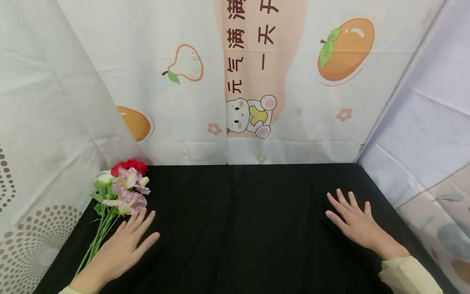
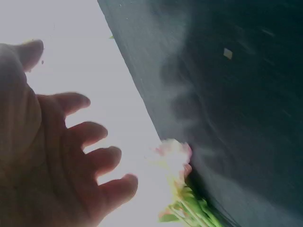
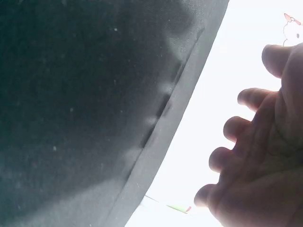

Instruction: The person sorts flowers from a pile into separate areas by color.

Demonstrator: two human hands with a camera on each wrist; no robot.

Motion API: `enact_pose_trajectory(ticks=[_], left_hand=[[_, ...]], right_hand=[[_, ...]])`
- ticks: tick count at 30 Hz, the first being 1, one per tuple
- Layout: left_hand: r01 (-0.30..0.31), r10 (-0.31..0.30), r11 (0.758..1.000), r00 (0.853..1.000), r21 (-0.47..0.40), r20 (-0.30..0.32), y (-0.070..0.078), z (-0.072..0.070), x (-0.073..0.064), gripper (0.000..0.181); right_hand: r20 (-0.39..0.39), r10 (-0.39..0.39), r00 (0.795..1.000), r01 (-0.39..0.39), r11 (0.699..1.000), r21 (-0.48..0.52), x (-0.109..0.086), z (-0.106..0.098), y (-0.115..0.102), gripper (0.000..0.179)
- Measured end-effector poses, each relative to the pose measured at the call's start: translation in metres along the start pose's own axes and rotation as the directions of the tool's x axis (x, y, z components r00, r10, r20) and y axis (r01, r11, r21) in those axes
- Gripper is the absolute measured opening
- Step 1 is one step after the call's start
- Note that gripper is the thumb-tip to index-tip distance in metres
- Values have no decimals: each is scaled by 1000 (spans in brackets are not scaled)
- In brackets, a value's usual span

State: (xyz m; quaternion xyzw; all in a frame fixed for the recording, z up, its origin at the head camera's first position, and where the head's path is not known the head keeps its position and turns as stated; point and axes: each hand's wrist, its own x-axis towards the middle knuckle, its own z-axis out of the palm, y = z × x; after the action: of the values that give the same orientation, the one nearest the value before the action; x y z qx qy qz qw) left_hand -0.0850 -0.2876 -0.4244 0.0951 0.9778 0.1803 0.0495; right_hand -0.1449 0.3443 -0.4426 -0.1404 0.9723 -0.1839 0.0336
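A bunch of flowers with red, pink and white blooms and long green stems lies along the left side of the black table. My left hand is beside and partly over the stems, fingers spread, holding nothing. In the left wrist view the palm of that hand faces the camera, apart from the blurred pink bloom. Over the right part of the table my right hand is spread out with nothing in it. The right wrist view shows its palm and fingers with no object near.
The black tabletop stretches between the hands. A white curtain with fruit prints and lettering hangs behind the far edge. More cloth hangs at the left and right sides.
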Motion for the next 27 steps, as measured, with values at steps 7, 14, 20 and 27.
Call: enact_pose_trajectory(ticks=[7, 14, 20, 27], left_hand=[[-2, 91, 977, 907, 212, -411, -28, -5, -7, 53], [87, -14, 969, 954, 232, -299, -57, -16, 4, 38], [100, -66, 972, 985, 212, -162, -75, -26, 13, 30], [127, -114, 973, 990, 190, -78, -80, -30, 26, 15]], right_hand=[[-20, -15, 1000, 18, 990, 139, 2, 3, 2, 68], [-33, -15, 999, 21, 985, 171, 7, 2, -1, 71], [-19, -22, 1000, 26, 977, 210, 9, 7, -6, 71], [-22, -22, 1000, 27, 976, 218, 10, 9, -8, 71]])
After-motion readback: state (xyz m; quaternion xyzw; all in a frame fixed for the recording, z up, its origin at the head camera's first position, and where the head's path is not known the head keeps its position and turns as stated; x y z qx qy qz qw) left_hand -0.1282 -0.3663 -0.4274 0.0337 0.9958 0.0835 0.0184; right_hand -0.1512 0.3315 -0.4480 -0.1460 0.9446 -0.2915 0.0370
